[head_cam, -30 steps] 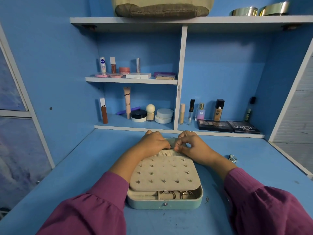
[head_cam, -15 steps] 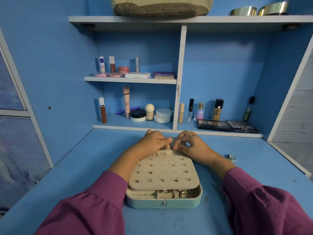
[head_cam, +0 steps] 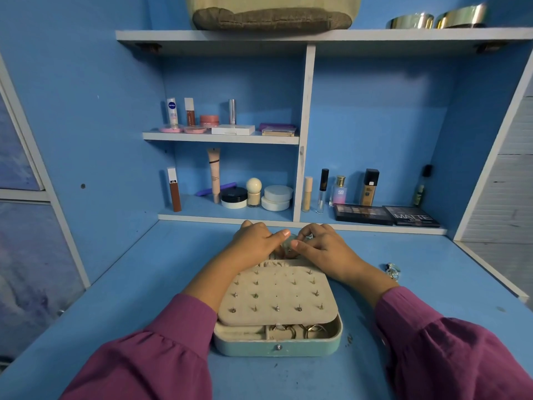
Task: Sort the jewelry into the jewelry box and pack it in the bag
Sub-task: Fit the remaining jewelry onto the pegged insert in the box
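Both sets of fingertips meet at the far edge of the jewelry box: the left hand and the right hand curl inward and pinch a small translucent item between them; what it is cannot be told. Just below the fingers lies a gathered fabric pocket on the box's cream inner panel.

That stud panel rests tilted over the open tray, its rows of earring posts sticking up. The jewelry box sits on the blue desk with its long axis running 9 to 3 o'clock and its snap-button front wall facing 6 o'clock, toward the person. Rings lie in the front compartments.

At 3 o'clock from the right wrist, apart from the box, some silvery jewelry lies on the desk. Magenta sleeves cover both forearms. At 12 o'clock, shelves hold cosmetics, and an olive bag sits on top
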Action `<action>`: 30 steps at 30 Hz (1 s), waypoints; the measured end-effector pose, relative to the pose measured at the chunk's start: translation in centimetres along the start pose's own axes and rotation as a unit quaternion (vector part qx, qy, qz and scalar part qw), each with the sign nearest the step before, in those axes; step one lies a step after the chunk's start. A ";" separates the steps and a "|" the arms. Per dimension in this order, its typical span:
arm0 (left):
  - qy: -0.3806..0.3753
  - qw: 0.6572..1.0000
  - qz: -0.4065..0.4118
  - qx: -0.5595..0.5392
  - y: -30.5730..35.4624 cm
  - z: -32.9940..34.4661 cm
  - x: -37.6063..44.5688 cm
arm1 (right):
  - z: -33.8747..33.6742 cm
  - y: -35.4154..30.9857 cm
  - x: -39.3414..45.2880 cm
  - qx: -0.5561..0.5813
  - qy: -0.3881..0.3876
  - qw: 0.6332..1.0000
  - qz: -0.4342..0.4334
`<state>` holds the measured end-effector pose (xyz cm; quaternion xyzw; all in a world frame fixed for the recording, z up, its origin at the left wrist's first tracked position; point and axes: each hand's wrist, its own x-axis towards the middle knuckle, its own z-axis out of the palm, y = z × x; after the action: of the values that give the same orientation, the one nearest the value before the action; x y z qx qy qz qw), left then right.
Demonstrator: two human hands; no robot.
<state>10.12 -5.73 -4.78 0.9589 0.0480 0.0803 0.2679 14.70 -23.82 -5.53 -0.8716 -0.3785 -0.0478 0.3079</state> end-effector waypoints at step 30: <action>-0.034 0.997 0.027 -0.061 0.8 -0.6 -1.1 | 0.3 -0.6 0.1 0.007 0.016 1.000 0.025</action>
<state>8.99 -6.23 -4.02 0.9439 0.0083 0.0579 0.3252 14.37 -23.25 -5.44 -0.8776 -0.3520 -0.0513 0.3212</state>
